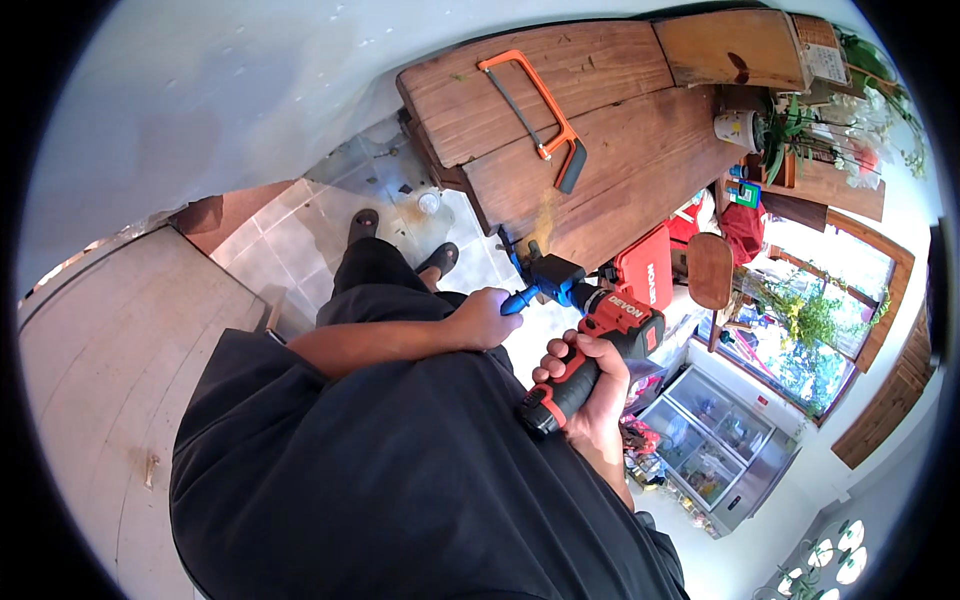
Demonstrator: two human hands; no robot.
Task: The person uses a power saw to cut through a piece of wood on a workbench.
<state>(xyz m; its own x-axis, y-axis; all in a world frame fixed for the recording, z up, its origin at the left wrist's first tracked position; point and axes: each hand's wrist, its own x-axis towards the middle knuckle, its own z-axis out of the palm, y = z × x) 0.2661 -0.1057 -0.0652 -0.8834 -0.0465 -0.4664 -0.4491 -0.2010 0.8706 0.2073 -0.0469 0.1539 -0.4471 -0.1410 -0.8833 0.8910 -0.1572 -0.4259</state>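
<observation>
My right hand is wrapped round the grip of a red and black cordless drill. A black and blue attachment is fixed at the drill's front end. My left hand closes on the blue side handle of that attachment. Its far end lies at the near corner of a brown wooden table, where blue and black parts show; whether they touch the wood I cannot tell. On the tabletop, farther off, rests an orange hacksaw with a black handle.
A red case stands beside the table's right edge. A wooden box and a potted plant are at its far end. A wooden stool and a glass-door cabinet stand to the right. A white wall runs along the left.
</observation>
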